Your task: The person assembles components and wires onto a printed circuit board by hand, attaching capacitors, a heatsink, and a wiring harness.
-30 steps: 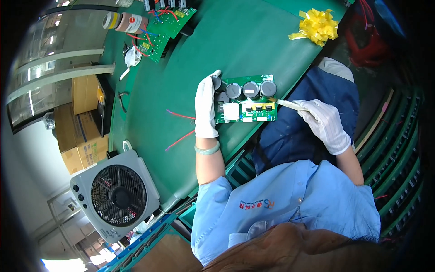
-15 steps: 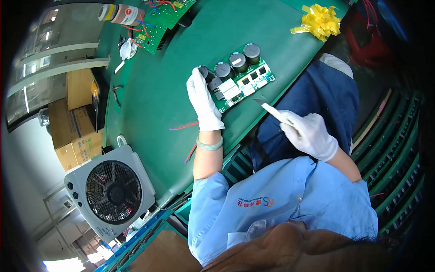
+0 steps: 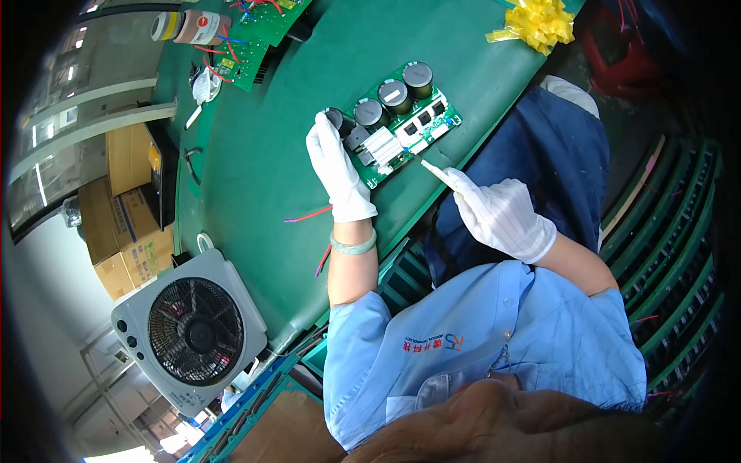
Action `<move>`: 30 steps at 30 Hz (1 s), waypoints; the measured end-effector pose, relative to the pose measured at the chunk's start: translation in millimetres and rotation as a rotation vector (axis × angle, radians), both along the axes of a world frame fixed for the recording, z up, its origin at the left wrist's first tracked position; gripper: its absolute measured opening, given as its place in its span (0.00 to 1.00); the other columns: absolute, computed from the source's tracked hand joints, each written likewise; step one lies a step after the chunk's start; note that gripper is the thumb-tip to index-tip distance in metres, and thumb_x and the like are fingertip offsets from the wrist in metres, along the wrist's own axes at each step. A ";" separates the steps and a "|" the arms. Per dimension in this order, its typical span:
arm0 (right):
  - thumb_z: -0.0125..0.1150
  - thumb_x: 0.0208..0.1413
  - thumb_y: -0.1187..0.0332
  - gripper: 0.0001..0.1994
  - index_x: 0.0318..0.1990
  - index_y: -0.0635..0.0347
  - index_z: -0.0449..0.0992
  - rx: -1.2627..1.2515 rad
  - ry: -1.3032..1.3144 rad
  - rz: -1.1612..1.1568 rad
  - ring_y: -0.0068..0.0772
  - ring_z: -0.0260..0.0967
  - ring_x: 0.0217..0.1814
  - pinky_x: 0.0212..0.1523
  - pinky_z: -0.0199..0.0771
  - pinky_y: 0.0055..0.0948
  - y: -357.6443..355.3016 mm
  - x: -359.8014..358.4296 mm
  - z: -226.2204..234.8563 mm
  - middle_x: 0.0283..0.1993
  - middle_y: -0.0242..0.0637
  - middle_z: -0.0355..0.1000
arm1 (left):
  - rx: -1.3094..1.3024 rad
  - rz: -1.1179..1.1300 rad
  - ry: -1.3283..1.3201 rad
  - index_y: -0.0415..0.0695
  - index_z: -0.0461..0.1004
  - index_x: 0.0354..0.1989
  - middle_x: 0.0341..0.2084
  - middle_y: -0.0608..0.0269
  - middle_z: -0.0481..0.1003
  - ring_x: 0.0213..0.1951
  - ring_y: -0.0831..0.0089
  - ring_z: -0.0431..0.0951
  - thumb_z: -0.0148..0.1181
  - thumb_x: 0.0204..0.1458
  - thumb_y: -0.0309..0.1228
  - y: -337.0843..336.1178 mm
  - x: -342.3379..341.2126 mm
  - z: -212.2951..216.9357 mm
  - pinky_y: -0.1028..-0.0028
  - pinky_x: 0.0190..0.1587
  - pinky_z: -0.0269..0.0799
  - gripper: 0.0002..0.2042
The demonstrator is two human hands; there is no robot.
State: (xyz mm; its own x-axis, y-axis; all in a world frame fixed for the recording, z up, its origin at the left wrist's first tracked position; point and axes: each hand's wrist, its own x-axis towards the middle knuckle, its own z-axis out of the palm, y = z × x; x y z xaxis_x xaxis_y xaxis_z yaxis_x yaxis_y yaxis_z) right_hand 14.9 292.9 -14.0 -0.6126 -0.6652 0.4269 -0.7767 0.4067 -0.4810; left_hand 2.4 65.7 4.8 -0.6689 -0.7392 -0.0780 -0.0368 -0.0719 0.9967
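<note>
A green circuit board [image 3: 417, 142] is on the green-topped bench, tilted in view, its far side lined with several large black cylindrical capacitors [image 3: 394, 94]. A silver finned heat sink [image 3: 383, 147] stands near its left end. My left hand [image 3: 337, 174], in a white glove, grips that left end, fingertips beside the leftmost capacitor. In my gloved right hand [image 3: 502, 217] is a slim white-handled tool [image 3: 438, 171], pinched between the fingers. Its tip points at the board's near edge, by the heat sink; whether it touches I cannot tell. The tip's exact kind is unclear.
Red wires [image 3: 307, 214] stick out beside my left wrist. More wired circuit boards [image 3: 258, 54] and a capped bottle [image 3: 199, 28] lie at the far left. A yellow ribbon bundle [image 3: 538, 25] sits far right. A box fan [image 3: 193, 332] stands at left, green racks [image 3: 671, 255] at right.
My right hand has moved left and slightly up, bringing the tool's tip from short of the board to its near edge. My left hand keeps its grip; the whole view has shifted a little.
</note>
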 end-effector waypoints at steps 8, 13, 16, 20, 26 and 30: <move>0.58 0.45 0.75 0.21 0.50 0.68 0.70 0.004 0.001 0.025 0.24 0.56 0.07 0.12 0.57 0.25 5.1 -4.7 2.3 0.09 0.27 0.59 | 0.030 0.006 0.027 0.41 0.68 0.39 0.34 0.67 0.69 0.37 0.80 0.66 0.51 0.58 0.41 0.6 -0.7 -2.1 0.77 0.43 0.62 0.14; 0.59 0.46 0.74 0.20 0.50 0.65 0.71 -0.022 -0.117 0.233 0.25 0.59 0.09 0.14 0.60 0.25 15.7 -4.5 5.7 0.11 0.29 0.62 | 0.003 0.005 0.023 0.41 0.68 0.39 0.36 0.66 0.70 0.38 0.80 0.67 0.51 0.58 0.40 -1.3 1.0 -2.8 0.77 0.45 0.62 0.14; 0.58 0.47 0.74 0.19 0.49 0.66 0.71 -0.072 -0.112 0.156 0.26 0.60 0.10 0.14 0.61 0.25 14.8 -7.3 0.5 0.12 0.29 0.63 | 0.003 0.002 0.025 0.41 0.68 0.40 0.36 0.65 0.70 0.39 0.79 0.67 0.52 0.58 0.40 -1.3 0.5 -2.0 0.77 0.46 0.62 0.14; 0.58 0.48 0.75 0.18 0.49 0.67 0.70 -0.087 -0.106 0.088 0.27 0.62 0.11 0.15 0.62 0.25 10.8 -9.1 -3.7 0.15 0.31 0.66 | 0.022 0.006 0.016 0.41 0.68 0.40 0.37 0.65 0.70 0.39 0.79 0.67 0.51 0.58 0.40 -2.5 -0.8 -4.1 0.77 0.46 0.62 0.13; 0.57 0.50 0.74 0.18 0.51 0.68 0.69 -0.144 -0.350 0.086 0.28 0.64 0.13 0.18 0.67 0.24 0.1 -6.0 2.8 0.41 0.40 0.74 | -0.009 -0.005 0.041 0.40 0.67 0.40 0.36 0.64 0.70 0.39 0.79 0.68 0.51 0.58 0.40 -3.7 2.4 -5.6 0.77 0.46 0.63 0.14; 0.54 0.52 0.75 0.18 0.52 0.67 0.68 -0.291 -0.559 0.133 0.30 0.66 0.15 0.20 0.69 0.23 -1.7 3.2 -2.2 0.51 0.42 0.70 | -0.024 -0.030 0.043 0.40 0.67 0.41 0.37 0.64 0.71 0.40 0.79 0.68 0.52 0.58 0.39 -1.2 1.7 -2.9 0.77 0.47 0.63 0.14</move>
